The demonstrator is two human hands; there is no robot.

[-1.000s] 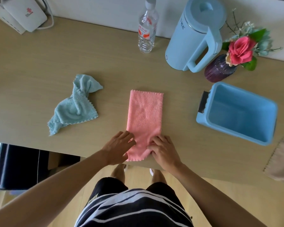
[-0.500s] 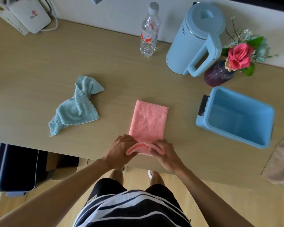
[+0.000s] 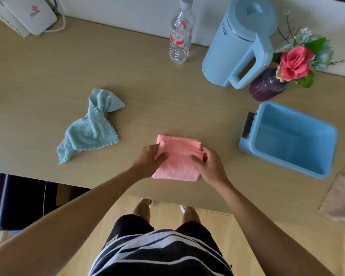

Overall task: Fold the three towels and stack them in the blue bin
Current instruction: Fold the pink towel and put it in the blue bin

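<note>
A pink towel (image 3: 177, 162) lies near the table's front edge, folded over into a short rectangle. My left hand (image 3: 149, 160) pinches its left edge and my right hand (image 3: 209, 164) pinches its right edge, holding the upper layer close to the far edge. A crumpled light-blue towel (image 3: 92, 128) lies to the left, apart from both hands. A beige towel (image 3: 341, 200) hangs over the front right of the table, cut off by the frame. The blue bin (image 3: 247, 146) stands to the right with nothing inside.
Along the back of the wooden table (image 3: 48, 86) stand a clear water bottle (image 3: 180, 34), a light-blue kettle (image 3: 239, 44) and a purple vase with a pink rose (image 3: 267, 86). A white device (image 3: 28, 12) sits at the back left.
Both hands lifted the pink towel's near end and carried it away from me over the far half. The long strip is now a short folded rectangle.
</note>
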